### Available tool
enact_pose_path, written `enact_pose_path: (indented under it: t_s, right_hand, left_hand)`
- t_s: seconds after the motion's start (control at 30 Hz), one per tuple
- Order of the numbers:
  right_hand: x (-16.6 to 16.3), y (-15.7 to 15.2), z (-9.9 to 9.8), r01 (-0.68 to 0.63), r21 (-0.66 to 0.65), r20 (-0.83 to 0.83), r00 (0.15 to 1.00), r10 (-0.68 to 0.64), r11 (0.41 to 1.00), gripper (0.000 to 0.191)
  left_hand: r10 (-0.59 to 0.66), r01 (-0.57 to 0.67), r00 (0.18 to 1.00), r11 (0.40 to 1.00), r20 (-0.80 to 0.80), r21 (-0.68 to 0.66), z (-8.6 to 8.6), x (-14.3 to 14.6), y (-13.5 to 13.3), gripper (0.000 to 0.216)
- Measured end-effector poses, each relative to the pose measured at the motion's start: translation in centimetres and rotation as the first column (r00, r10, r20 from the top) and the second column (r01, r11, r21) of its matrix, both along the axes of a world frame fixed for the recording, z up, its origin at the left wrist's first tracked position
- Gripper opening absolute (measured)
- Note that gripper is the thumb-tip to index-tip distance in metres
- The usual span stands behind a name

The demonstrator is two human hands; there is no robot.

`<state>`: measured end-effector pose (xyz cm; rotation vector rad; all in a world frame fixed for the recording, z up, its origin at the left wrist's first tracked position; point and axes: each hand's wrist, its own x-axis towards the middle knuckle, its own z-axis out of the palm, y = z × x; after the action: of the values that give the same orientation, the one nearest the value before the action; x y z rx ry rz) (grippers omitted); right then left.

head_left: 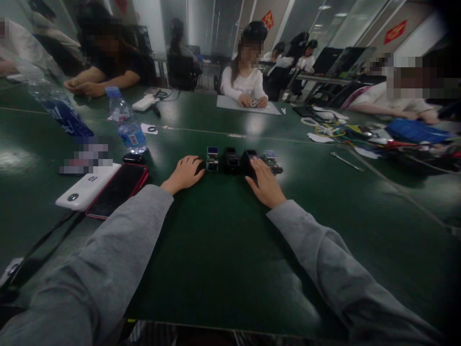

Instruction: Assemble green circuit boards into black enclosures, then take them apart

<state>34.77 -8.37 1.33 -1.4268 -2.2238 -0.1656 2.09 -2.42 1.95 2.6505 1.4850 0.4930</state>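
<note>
On the green table (216, 250) a row of small electronic parts stands between my hands. From the left come a circuit board with a small screen (212, 158), a black plastic housing (231, 161), a second black housing (248, 156) and another circuit board (272, 162). My left hand (184, 174) rests palm down beside the left board, fingers spread; a dark thing shows partly at its fingertips. My right hand (267, 183) has its fingers stretched over the edge of the second housing and in front of the right board. Whether they press on it is hidden.
At left are a water bottle (127, 122), a larger bottle (59, 105), a white power bank (86, 186) and a red-edged phone (118, 191). A wrench (346, 161) and tangled cables (334, 127) lie at right. Across the table a person (245, 79) works on a grey mat (230, 103).
</note>
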Motion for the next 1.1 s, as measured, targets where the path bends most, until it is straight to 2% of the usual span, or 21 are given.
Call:
enact_pose_path:
  t_s: [0.27, 0.37, 0.47, 0.9, 1.1]
  right_hand:
    - [-0.3, -0.2, 0.4, -0.018, 0.061, -0.052, 0.998, 0.021, 0.998, 0.052]
    - [-0.2, -0.3, 0.8, 0.037, 0.135, -0.105, 0.994, -0.023, 0.99, 0.04]
    - [0.0, -0.4, 0.8, 0.122, 0.174, -0.15, 0.984, -0.096, 0.977, 0.042]
    - [0.3, 0.0, -0.3, 0.087, 0.009, -0.053, 0.995, -0.086, 0.996, 0.06]
    - [0.4, 0.4, -0.6, 0.06, -0.006, -0.076, 0.995, -0.061, 0.998, 0.058]
  left_hand:
    - [-0.005, 0.005, 1.0, 1.0, 0.006, 0.013, -0.3, -0.1, 0.1, 0.051]
    - [-0.005, 0.005, 1.0, 1.0, 0.006, 0.009, -0.3, -0.1, 0.2, 0.052]
    - [-0.003, 0.003, 1.0, 1.0, 0.011, 0.004, -0.4, -0.1, 0.3, 0.051]
    - [-0.002, 0.002, 1.0, 1.0, 0.014, 0.009, -0.2, 0.0, 0.1, 0.05]
    - [0.003, -0.003, 1.0, 1.0, 0.014, 0.013, -0.2, 0.0, 0.1, 0.049]
